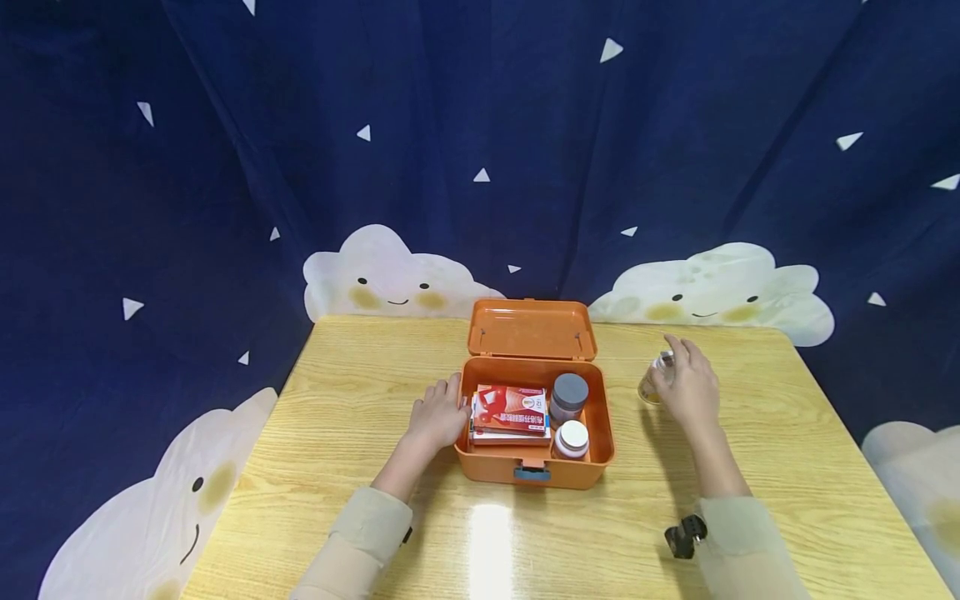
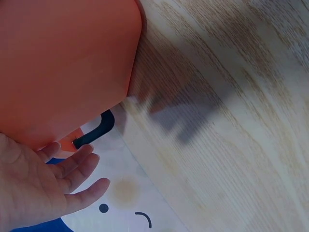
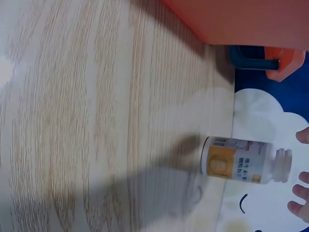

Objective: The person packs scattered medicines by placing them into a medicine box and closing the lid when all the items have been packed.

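An orange lidded box (image 1: 487, 468) stands with its lid (image 1: 532, 329) raised at the back. My left hand (image 1: 438, 414) rests against its left rim; in the left wrist view the fingers (image 2: 79, 169) stretch loosely along the box wall. On the right, a white pill bottle with a yellow label (image 3: 236, 159) stands upright on the table. Over it hovers my right hand (image 1: 692, 390), whose loosely spread fingertips (image 3: 297, 208) are apart from the bottle's top in the right wrist view. The palm is outside that view.
Inside the box lie red-and-white medicine boxes (image 1: 510, 408), a grey-lidded jar (image 1: 570, 392) and a white-capped bottle (image 1: 573, 437). A wooden table (image 1: 367, 350) bears everything. Behind hangs a dark blue curtain (image 1: 420, 100) with clouds. A dark latch (image 1: 532, 474) faces front.
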